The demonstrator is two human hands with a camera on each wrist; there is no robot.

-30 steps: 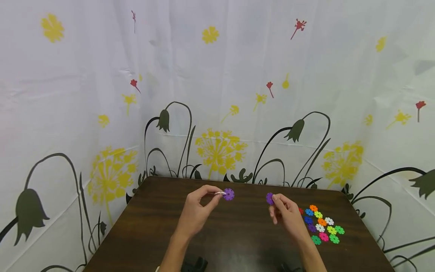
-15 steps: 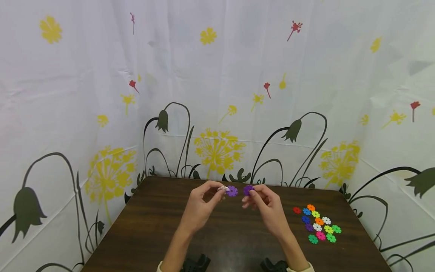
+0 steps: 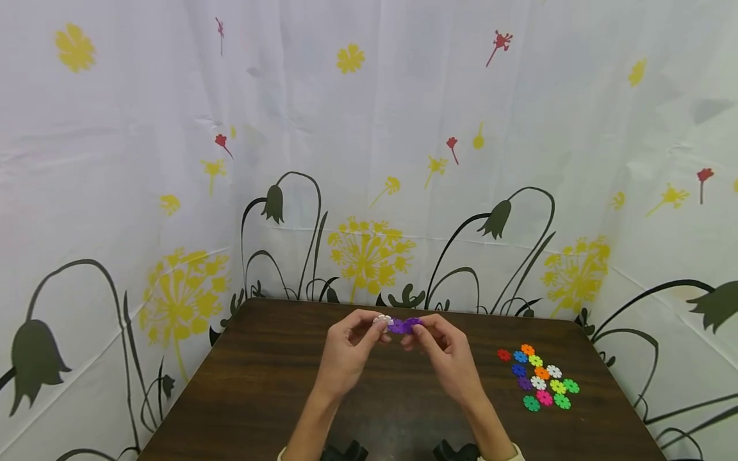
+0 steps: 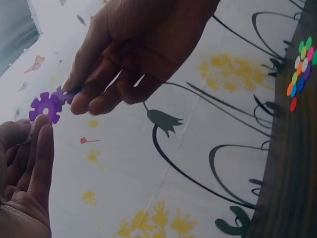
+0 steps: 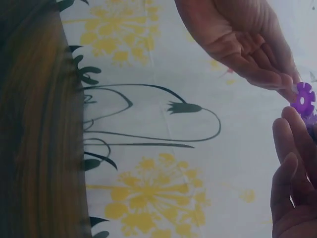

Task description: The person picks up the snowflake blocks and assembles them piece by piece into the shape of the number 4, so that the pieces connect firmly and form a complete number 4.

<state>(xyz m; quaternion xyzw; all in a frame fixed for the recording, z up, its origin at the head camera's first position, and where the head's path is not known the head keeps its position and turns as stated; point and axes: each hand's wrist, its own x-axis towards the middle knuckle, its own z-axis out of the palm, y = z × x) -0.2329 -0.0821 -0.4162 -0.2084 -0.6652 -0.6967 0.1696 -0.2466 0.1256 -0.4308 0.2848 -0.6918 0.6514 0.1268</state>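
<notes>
Above the table, my left hand [image 3: 344, 352] pinches a white notched plastic disc [image 3: 382, 319] between thumb and fingers. Joined to the white disc, a purple notched disc [image 4: 45, 108] sticks out toward the right. My right hand [image 3: 451, 358] pinches a second purple disc [image 3: 412, 324] by its outer side. The two purple discs meet edge to edge between the hands and overlap in the head view. In the right wrist view, the first purple disc [image 5: 304, 99] shows its round centre hole, and the second is partly hidden by fingers.
Several loose notched discs in mixed colours, among them a pink disc [image 3: 544, 397] and a red disc [image 3: 504, 355], lie flat on the right of the dark wooden table [image 3: 259, 384]. A white curtain [image 3: 369, 128] with printed flowers hangs behind it.
My right hand has moved left with its purple disc until it meets the purple disc at my left hand. The left hand has shifted slightly right.
</notes>
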